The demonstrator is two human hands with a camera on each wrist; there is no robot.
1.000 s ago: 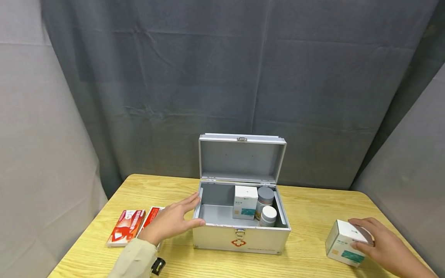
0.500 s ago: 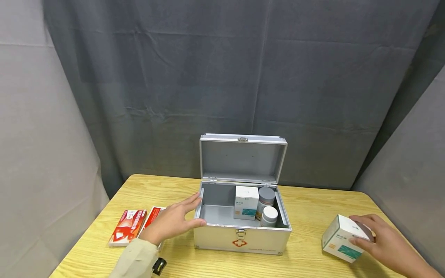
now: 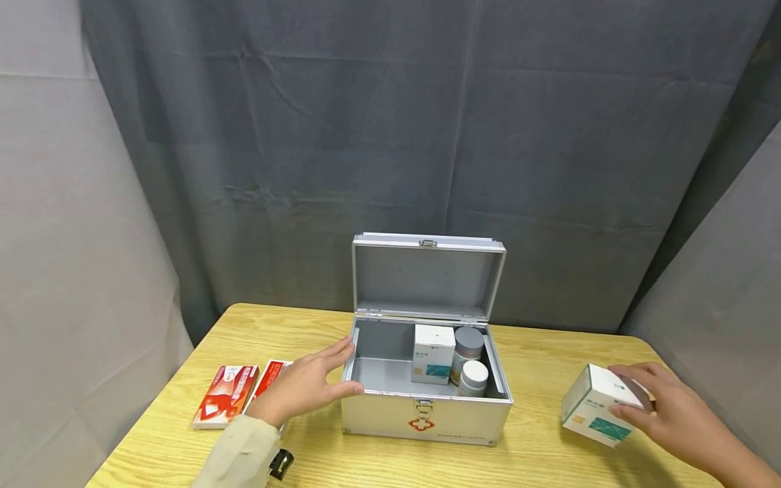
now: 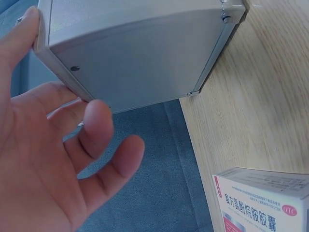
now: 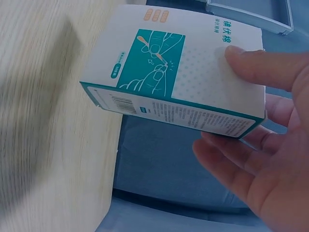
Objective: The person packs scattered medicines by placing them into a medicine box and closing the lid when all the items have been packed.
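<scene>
My right hand (image 3: 671, 420) grips a white and teal iodine swab box (image 3: 601, 404) at the table's right, thumb on its front face. In the right wrist view the swab box (image 5: 154, 63) hangs tilted above the table, its shadow beneath. At centre stands a silver first-aid case (image 3: 421, 420), lid raised. My left hand (image 3: 311, 386) rests against its left rim, thumb at the front edge and fingers spread loosely. In the left wrist view those fingertips lie along the case wall (image 4: 145, 58). Inside are a matching swab box (image 3: 432, 359), a grey-capped bottle (image 3: 468, 342) and a white-capped bottle (image 3: 473, 378).
Left of the case, two red and white medicine boxes lie on the wooden table (image 3: 537, 359): one flat (image 3: 226, 396), the other box (image 3: 271, 374) partly hidden by my left hand. Grey curtains (image 3: 366, 135) surround the table at the back and sides.
My right hand has lifted the swab box higher off the table and brought it slightly left. The left hand stays at the case rim.
</scene>
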